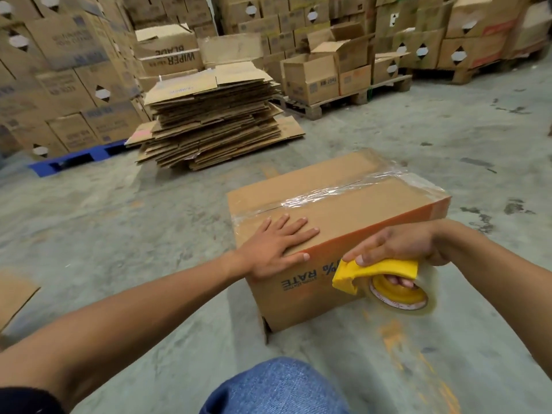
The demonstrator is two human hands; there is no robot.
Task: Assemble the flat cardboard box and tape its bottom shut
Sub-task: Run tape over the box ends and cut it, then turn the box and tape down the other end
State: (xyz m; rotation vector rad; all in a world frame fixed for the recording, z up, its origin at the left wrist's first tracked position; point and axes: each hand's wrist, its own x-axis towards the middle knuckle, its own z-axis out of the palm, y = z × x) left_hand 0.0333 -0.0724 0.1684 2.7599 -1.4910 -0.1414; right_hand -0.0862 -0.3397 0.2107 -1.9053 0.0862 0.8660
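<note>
Fingers: my left hand [276, 245] flat on box [343, 234]; right hand [394, 249] grips tape dispenser [385, 282].
Done: seam taped.
Left: likely cutting the tape.

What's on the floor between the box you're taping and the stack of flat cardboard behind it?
In the head view, only bare concrete floor lies between the box and the stack of flattened cartons.

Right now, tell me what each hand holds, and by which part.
The right hand grips the yellow plastic tape dispenser with its clear tape roll: fingers through the core, thumb on the yellow guard. The left hand holds nothing; it lies flat on the brown cardboard box.
</note>
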